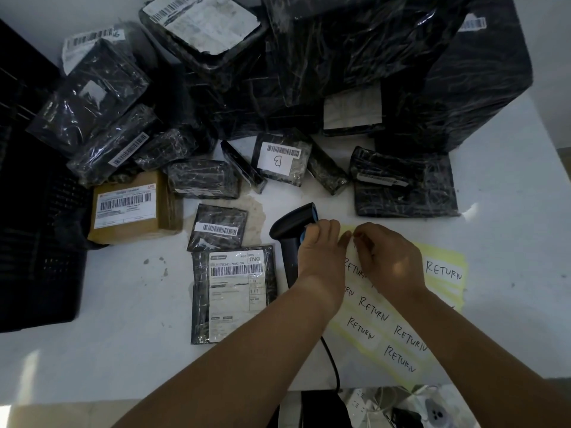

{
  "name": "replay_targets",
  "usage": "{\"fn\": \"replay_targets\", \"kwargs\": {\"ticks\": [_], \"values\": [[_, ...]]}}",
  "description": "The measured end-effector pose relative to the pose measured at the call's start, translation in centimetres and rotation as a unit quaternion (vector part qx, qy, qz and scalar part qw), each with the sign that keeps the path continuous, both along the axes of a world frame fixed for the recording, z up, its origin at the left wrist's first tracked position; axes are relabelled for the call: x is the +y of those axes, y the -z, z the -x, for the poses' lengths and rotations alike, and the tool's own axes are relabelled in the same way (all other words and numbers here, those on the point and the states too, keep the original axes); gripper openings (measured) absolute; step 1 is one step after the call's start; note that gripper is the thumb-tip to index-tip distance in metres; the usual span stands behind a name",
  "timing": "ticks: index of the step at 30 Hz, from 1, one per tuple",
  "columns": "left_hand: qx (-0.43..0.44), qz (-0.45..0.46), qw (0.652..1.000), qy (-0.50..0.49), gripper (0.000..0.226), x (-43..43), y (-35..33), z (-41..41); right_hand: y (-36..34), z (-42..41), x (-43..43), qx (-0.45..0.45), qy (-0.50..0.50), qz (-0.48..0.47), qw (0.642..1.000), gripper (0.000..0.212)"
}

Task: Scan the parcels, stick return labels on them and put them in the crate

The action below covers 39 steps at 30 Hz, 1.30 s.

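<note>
The picture is dim and cool, so the white desk (92, 350) reads grey. Light seems to fall from above, leaving thin streaks of glare on the black-wrapped parcels (355, 57). The crate (31, 242) sinks into near-black. The left hand (318, 251) and right hand (392, 261) shade the label sheet (401, 335) softly. Wide-angle distortion bends the edges, and the bottom rim is blurred.

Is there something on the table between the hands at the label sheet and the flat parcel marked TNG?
Yes. The scanner lies between the parcel and the label sheet, partly hidden by the left hand.
</note>
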<state>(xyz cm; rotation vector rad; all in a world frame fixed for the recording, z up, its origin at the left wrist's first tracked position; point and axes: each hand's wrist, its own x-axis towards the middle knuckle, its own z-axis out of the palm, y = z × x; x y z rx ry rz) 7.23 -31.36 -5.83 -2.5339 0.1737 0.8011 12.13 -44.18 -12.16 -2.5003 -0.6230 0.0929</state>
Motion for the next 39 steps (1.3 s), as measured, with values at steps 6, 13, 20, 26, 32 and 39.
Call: {"fn": "replay_targets", "kwargs": {"ticks": [6,13,20,26,32,39], "values": [[0.005,0.004,1.000,-0.010,0.106,0.1,-0.1,-0.1,0.4,-1.3,0.3,-0.048,-0.044,0.066,0.996,0.004],[0.005,0.001,1.000,-0.003,0.103,0.0,0.1,-0.1,0.3,-1.2,-0.7,-0.076,-0.133,0.088,0.984,0.015],[0.000,-0.012,1.000,0.011,0.091,-0.1,0.5,-0.1,-2.7,0.4,-3.1,0.056,-0.039,-0.127,0.990,0.008],[-0.011,0.022,1.000,0.001,0.071,-0.3,-0.2,-0.2,-7.8,2.7,-4.1,0.061,0.130,-0.223,0.964,0.013],[-0.089,0.307,0.946,-0.051,0.117,2.4,-4.4,2.9,-11.7,5.4,-3.5,0.096,0.105,-0.203,0.969,0.011],[-0.150,0.620,0.678,-0.366,0.023,5.7,-8.3,12.8,-13.1,8.8,1.5,0.123,-0.166,0.009,0.979,0.013]]}}
